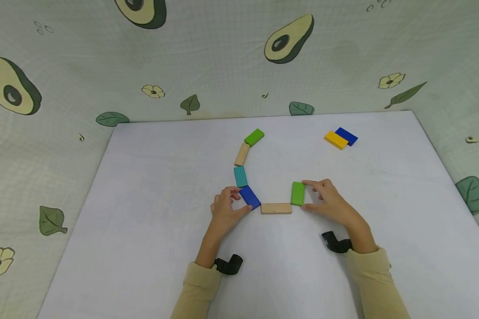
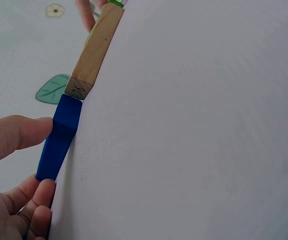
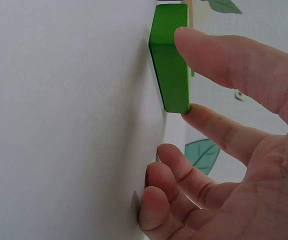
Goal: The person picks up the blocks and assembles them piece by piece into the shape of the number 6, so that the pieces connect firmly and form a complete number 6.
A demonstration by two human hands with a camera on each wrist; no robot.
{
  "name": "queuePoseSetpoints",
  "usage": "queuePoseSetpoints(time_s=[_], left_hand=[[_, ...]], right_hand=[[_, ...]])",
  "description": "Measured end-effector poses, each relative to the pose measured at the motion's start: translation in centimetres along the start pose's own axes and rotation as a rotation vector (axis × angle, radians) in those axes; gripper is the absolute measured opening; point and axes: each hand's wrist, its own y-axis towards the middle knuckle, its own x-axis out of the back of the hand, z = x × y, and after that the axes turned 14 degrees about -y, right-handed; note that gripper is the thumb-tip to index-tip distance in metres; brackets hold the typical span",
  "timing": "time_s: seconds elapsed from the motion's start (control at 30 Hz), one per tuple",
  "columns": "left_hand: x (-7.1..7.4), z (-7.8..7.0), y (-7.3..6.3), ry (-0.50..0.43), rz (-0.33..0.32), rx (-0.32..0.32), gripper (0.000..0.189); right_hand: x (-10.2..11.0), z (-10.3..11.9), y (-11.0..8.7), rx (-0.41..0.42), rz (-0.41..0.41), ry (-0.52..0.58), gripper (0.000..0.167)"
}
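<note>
Blocks lie in a curved row on the white table. My left hand (image 1: 225, 208) pinches a dark blue block (image 1: 249, 197) lengthwise, thumb at its near end and forefinger at its far end. In the left wrist view this blue block (image 2: 60, 137) meets the end of a plain wooden block (image 2: 98, 47). Thumb and forefinger of my right hand (image 1: 330, 203) pinch the two ends of a green block (image 1: 297, 193), which stands at the wooden block's right end. The right wrist view shows the green block (image 3: 170, 62) with the other fingers curled below it.
Beyond the blue block the row runs on through a teal block (image 1: 241, 176), a wooden block (image 1: 242, 154) and another green block (image 1: 254, 137). At the back right, a yellow block (image 1: 336, 140) lies against a blue block (image 1: 347, 136). An avocado-print cloth (image 1: 223, 57) surrounds the table.
</note>
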Motion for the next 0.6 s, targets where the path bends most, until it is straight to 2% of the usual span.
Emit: queuePoseSetpoints(time_s=[0.6], left_hand=[[-0.04, 0.18, 0.12, 0.009, 0.006, -0.001, 0.051]], right_hand=[[0.01, 0.19, -0.11, 0.002, -0.002, -0.003, 0.066]])
